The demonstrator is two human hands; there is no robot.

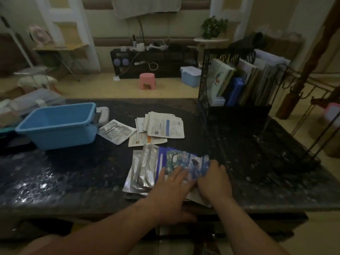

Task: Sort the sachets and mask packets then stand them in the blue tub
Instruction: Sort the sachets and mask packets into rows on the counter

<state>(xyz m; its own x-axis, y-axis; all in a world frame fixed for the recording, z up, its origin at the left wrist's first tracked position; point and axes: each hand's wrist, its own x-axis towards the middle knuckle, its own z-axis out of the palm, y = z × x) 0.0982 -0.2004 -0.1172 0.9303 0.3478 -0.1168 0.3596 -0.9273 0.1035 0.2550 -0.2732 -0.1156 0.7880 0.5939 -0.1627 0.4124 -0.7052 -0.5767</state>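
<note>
An empty blue tub [57,124] stands at the left of the dark table. Near the table's front edge lies a fan of silver mask packets [141,170] and blue printed packets [185,159]. My left hand [171,188] rests flat on them with its fingers spread. My right hand [213,181] lies beside it, fingers curled on the right edge of the blue packets. Further back lies a pile of white sachets [165,126], with an orange-striped sachet [143,139] and a silver-white packet [116,131] to its left.
A black mesh rack [233,107] full of books and folders stands at the back right of the table [73,172]. A white box [103,115] sits behind the tub. Clear plastic containers [27,103] crowd the far left. A metal hook stand [294,126] rises at right.
</note>
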